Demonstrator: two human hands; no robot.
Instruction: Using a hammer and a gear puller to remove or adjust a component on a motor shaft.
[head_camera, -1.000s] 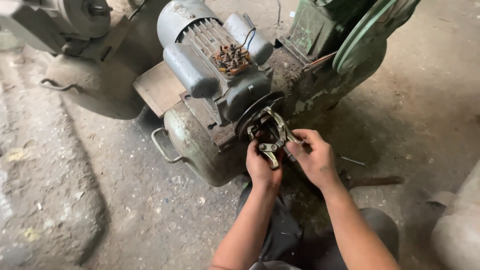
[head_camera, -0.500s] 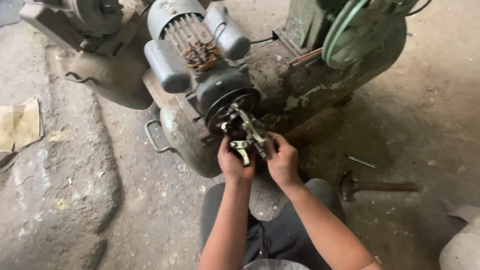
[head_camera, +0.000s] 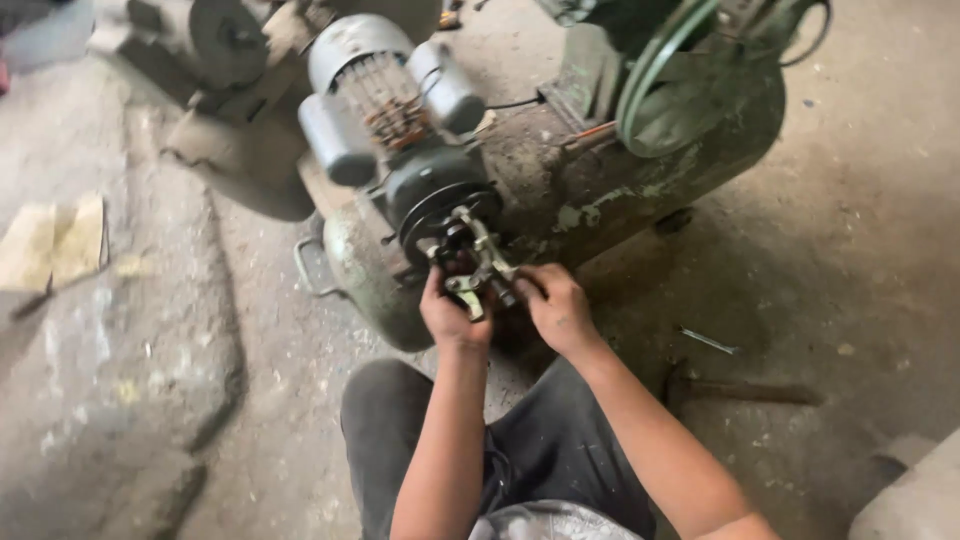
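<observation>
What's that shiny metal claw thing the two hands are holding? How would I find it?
Find the big green tank lying on the floor, with a grey motor on top. On the motor's near end sits a round black pulley. Hooked onto it, between the left hand and right hand, is the claw tool: the only pale, shiny metal piece with arms there.

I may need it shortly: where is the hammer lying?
In the head view, the hammer lies on the floor by the person's right side, just below a small metal rod.
</observation>
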